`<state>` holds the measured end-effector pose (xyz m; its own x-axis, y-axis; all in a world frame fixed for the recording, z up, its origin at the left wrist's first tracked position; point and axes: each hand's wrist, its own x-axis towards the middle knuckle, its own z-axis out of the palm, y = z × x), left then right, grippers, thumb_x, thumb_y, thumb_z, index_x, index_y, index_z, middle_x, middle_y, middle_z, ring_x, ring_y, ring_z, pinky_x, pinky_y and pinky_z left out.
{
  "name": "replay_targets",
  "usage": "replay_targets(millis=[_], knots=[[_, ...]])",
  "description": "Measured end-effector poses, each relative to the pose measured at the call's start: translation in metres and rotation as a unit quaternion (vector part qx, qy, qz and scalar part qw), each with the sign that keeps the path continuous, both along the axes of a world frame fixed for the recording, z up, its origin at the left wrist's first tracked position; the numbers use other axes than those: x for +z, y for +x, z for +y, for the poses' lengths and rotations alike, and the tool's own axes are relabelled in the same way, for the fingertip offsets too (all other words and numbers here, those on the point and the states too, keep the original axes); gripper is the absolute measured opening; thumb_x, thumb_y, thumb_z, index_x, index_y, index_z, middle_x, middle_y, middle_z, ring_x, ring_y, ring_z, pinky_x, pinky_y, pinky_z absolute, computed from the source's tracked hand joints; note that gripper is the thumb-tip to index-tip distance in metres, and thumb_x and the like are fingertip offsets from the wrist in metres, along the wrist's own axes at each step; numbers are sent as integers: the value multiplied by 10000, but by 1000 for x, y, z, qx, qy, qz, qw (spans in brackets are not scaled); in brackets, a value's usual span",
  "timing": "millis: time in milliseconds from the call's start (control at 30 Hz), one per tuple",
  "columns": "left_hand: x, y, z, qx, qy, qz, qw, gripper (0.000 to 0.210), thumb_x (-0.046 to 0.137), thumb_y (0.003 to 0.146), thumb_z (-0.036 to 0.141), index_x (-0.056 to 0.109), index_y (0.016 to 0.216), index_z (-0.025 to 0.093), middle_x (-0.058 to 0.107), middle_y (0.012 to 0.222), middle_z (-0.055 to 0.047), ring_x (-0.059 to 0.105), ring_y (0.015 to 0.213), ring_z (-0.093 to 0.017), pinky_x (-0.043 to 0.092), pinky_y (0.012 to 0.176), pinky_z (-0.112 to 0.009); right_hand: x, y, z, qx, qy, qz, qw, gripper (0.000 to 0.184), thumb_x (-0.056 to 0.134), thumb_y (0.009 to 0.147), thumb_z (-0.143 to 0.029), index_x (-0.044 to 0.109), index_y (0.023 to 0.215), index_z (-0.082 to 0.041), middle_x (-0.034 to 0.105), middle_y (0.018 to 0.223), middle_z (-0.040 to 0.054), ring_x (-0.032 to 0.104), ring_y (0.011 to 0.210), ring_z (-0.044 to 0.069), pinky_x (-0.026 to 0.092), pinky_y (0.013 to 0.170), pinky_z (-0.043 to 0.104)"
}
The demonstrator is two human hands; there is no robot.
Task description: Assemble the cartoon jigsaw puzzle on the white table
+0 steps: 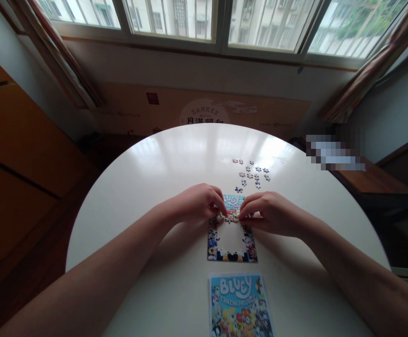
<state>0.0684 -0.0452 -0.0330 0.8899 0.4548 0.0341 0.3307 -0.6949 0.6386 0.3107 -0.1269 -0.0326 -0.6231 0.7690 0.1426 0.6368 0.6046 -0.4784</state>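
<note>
A partly assembled jigsaw puzzle [251, 245] lies on the white table, its frame of joined pieces surrounding a bare opening in the lower middle. My left hand [204, 202] rests on the puzzle's left side, fingers curled down and tips at the inner edge of the upper section. From the right, my right hand [264, 211] meets the same row, thumb and fingertips drawn together. Between the two sets of fingertips are colourful joined pieces [231, 215]. Whether either hand pinches a single loose piece is too small to tell. Several loose jigsaw pieces [249, 176] are scattered beyond the right hand.
A Bluey reference picture [241, 306] lies near me, below the puzzle. The round white table [148, 178] has a curved far edge. Behind it are a printed cardboard panel [120, 103] and windows [172, 18]. A wooden surface [372, 180] stands at the right.
</note>
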Motion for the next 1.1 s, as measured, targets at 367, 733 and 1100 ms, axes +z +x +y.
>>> replay_targets(millis=[367,733,1100], knots=[[-1,0,0,-5,8,4,1000,291,625,790,122,842,920,265,743,978,-43,655,802,-143,493,709,-254,1,-1,-2,-3,20,-19,1000,132,686,891,-228,806,899,-284,782,927,-1,714,787,157,537,708,298],[2,2,-2,-18,26,4,999,318,614,776,114,840,935,271,736,978,-40,655,788,-142,491,700,-263,7,5,-5,3,45,-11,999,140,662,919,-256,800,904,-238,782,929,20,719,790,162,546,716,295],[3,6,-4,-23,81,12,996,354,597,770,114,842,941,302,745,975,-22,646,748,-125,482,669,-235,12,21,2,-9,78,40,996,131,706,903,-301,802,891,-213,778,890,47,703,721,155,550,645,279]])
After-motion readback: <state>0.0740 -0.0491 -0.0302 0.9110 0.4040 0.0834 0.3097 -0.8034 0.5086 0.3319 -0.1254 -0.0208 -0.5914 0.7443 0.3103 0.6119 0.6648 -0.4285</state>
